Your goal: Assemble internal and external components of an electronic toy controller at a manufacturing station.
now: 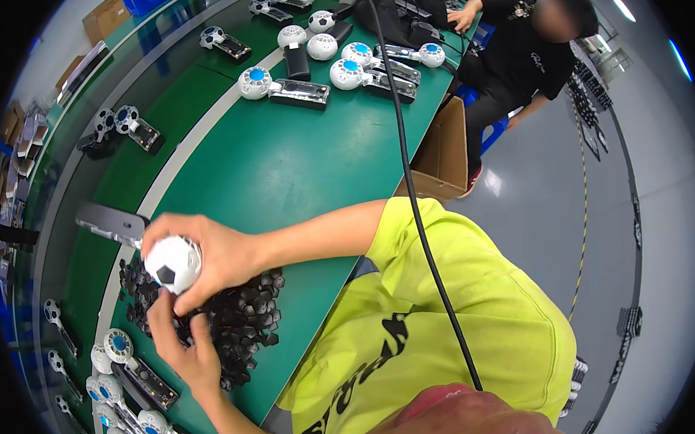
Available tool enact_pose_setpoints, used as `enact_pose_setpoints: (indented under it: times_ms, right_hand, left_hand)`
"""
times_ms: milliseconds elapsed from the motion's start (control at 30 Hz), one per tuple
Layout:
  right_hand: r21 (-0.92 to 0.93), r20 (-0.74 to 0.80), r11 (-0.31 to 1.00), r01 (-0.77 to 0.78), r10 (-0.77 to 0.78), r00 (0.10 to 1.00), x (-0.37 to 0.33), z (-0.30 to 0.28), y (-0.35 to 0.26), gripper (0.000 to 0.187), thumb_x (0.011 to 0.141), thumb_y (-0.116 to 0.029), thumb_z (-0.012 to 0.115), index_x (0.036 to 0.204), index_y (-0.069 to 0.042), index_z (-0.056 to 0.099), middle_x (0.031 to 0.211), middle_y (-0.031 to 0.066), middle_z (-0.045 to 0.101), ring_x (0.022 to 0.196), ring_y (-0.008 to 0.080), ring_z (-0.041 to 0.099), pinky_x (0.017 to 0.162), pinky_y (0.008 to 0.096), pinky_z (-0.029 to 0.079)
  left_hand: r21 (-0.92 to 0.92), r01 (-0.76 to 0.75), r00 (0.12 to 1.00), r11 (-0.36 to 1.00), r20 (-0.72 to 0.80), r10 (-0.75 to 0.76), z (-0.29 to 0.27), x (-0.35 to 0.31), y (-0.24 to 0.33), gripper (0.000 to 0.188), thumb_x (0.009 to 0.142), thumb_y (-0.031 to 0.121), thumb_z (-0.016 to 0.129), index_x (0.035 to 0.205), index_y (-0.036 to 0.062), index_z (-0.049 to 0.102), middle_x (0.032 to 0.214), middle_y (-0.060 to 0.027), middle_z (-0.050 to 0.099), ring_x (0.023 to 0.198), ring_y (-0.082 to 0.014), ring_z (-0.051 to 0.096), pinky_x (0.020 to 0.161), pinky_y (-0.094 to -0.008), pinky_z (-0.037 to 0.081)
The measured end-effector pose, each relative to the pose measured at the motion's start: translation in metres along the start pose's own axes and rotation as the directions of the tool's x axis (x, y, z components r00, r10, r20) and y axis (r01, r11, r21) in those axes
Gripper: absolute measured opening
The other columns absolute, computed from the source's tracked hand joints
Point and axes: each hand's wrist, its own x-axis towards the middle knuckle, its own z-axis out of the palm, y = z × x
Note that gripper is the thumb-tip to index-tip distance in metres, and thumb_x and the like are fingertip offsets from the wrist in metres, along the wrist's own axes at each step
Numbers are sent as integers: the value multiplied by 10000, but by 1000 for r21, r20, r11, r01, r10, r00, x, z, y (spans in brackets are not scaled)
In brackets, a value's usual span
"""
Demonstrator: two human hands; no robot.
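Observation:
My right hand [209, 250] is closed round a white ball-shaped device head [176, 263] with black football patches. From the ball, its grey flat body [113, 222] sticks out to the left, slightly blurred. Just below, my left hand [184, 344] has its fingertips against the underside of the ball, with the thumb held apart from the fingers. Whether a small part sits under those fingertips is hidden. A heap of small black angular pieces [246, 318] lies on the green table [283, 169] around and beneath both hands.
Devices with round white heads stand in groups at the table's far end [303, 91] and lower left [141, 381]; more lie on the green conveyor [190, 84]. A black cable [409, 175] hangs across the view. An open cardboard box [442, 155] stands by a seated co-worker [523, 54].

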Motion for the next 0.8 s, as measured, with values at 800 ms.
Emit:
enact_pose_setpoints:
  times_ms: [800]
  right_hand:
    - [129, -212, 967, -221, 245, 946, 36, -30, -8, 737, 693, 61, 780, 1328, -112, 449, 1046, 135, 637, 789, 216, 652, 586, 281, 520]
  left_hand:
    - [285, -124, 981, 951, 177, 74, -13, -9, -24, 103, 797, 24, 703, 890, 57, 672, 902, -16, 630, 743, -204, 573, 750, -312, 450]
